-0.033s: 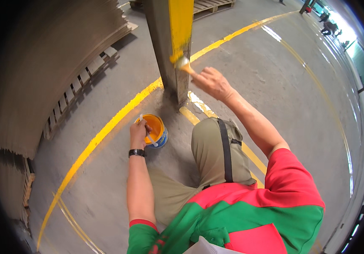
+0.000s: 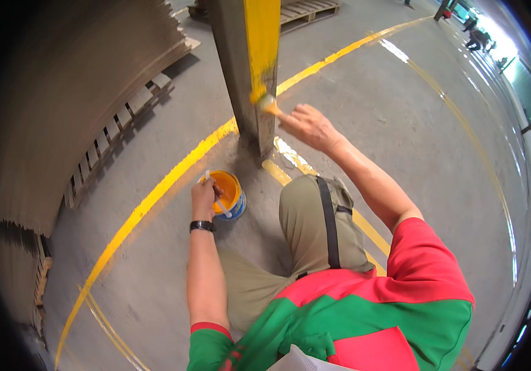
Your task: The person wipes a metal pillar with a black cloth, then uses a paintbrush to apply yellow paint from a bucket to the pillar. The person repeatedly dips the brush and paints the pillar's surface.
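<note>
A paintbrush [image 2: 270, 106] with a light wooden handle is gripped in my right hand [image 2: 310, 127]. Its yellow-coated bristles press against a steel column [image 2: 247, 68]. The column's face bears fresh yellow paint [image 2: 261, 37] above the brush and is dark, bare metal below. My left hand [image 2: 204, 196] is closed round the pale bail handle [image 2: 222, 207] of a blue paint bucket [image 2: 236, 209] with yellow paint inside. The bucket is close to the column's foot, tilted slightly; whether its base touches the floor is hard to tell.
Yellow lines [image 2: 172, 180] cross the grey concrete floor, with one wet-looking patch [image 2: 290, 151] by the column. Tall stacks of brown sheets [image 2: 80, 93] stand on wooden pallets [image 2: 114, 127] at left. Another pallet [image 2: 307, 12] lies behind the column. A distant person [image 2: 478, 40] crouches at upper right.
My right hand and the paintbrush have moved slightly down the column. My left hand still holds the bucket's handle.
</note>
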A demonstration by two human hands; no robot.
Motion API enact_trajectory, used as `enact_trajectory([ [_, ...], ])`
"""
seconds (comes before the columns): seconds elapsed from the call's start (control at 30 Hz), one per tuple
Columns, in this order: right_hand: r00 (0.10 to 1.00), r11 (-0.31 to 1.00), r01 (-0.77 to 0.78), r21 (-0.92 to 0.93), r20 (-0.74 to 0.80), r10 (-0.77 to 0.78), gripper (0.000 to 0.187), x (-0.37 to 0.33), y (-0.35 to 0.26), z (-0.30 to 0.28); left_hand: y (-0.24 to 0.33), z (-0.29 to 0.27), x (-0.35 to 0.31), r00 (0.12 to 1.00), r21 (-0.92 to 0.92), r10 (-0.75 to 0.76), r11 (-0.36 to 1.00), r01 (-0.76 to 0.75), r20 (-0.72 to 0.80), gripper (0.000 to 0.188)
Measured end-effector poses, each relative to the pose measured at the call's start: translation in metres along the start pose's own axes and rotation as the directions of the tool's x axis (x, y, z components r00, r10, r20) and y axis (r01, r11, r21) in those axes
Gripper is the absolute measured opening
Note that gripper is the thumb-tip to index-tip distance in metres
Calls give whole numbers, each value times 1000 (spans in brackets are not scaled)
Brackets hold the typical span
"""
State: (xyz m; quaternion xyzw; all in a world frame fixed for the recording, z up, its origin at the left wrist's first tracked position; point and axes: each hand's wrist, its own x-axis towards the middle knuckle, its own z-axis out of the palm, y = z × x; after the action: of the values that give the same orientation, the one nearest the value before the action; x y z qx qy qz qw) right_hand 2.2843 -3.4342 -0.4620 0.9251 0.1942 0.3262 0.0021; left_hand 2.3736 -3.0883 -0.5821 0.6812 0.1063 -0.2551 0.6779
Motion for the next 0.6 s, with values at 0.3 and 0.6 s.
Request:
enact_trajectory([
  [0.3, 990, 986, -107, 126, -82, 118, 17, 111, 39, -112, 21, 22, -20, 999, 83, 30, 996, -28, -30, 18],
  [0.6, 823, 984, 58, -168, -549, -143, 27, 186, 62, -199, 12, 34, -7, 997, 67, 8, 998, -14, 83, 22],
])
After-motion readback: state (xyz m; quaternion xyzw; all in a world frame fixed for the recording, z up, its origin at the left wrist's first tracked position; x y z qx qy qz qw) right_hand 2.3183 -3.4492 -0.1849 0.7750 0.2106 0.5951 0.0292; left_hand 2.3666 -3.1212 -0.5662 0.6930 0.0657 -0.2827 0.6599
